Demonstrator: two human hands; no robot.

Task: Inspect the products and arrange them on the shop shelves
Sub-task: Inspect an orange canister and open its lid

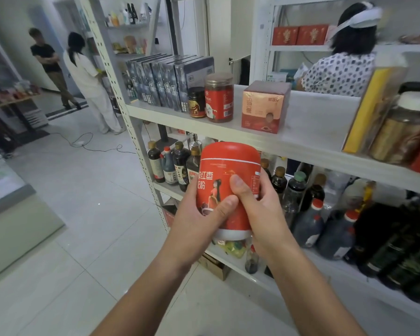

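I hold a red canister [228, 163] with white lettering and a rounded top in front of the white shelf unit [301, 144]. My left hand [194, 214] grips its lower left side, thumb across the label. My right hand [257, 202] grips its right side, thumb on the front. The canister is upright, tilted slightly, below the upper shelf board. On that board stand a red-labelled jar [219, 98], a small dark jar [197, 103] and a red box [264, 107], with bare board to the right of the box.
Dark boxes [165, 81] line the shelf's left end; a yellow pack and a large jar [403, 127] stand at its right. Several dark sauce bottles [175, 166] fill the lower shelf. A person [342, 59] stands behind the shelf, two more [87, 78] at far left. A cable [92, 146] crosses the floor.
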